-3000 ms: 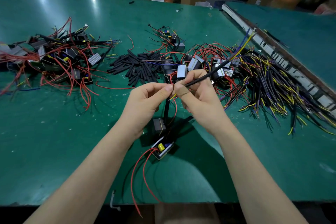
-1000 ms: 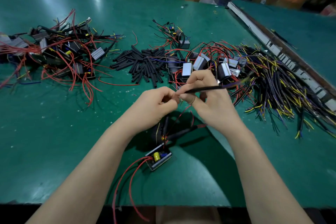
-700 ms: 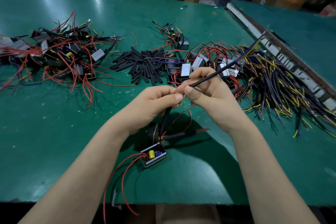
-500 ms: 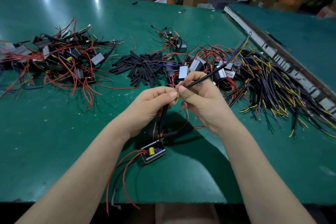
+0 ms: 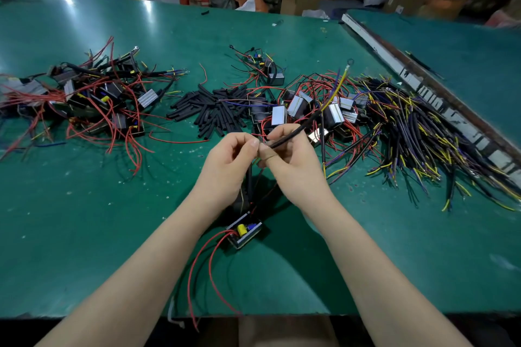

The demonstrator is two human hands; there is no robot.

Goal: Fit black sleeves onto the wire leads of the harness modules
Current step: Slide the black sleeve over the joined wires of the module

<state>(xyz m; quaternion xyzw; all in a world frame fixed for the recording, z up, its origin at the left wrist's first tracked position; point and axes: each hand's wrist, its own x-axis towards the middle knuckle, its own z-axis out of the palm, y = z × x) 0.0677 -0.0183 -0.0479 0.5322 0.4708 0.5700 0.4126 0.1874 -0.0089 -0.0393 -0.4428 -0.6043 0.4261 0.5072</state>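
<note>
Right hand (image 5: 293, 162): curled round a thin black tubular sleeve (image 5: 293, 132), pinched between thumb and forefinger at its near end.
Sleeve axis: slanted from the pinch up and away to the right, over the table; a yellow and purple wire lead with a ring terminal (image 5: 339, 84) runs out of its far end.
Left hand (image 5: 229, 163): fingers curled in, tips meeting the right thumb just left of the sleeve mouth; probably pinching a lead end, too small to tell for certain.
Key relation: sleeve mouth directly right of the left fingertips, touching or nearly so; mouth faces left and toward the body.
Small black open-topped module with a yellow capacitor (image 5: 244, 231): flat on the green table top (image 5: 84, 220), below and between the wrists, red leads (image 5: 203, 267) trailing over the near edge.
Link upward: dark leads rising from module toward the hands, partly hidden behind the left palm.
Nearer hand to module: left, judged by the leads passing under it.
Next move, judged: feed along the sleeve axis, left to right, keeping lead end in line with the mouth.
Spare stock: heap of short black sleeves (image 5: 217, 110) well beyond the hands.
</note>
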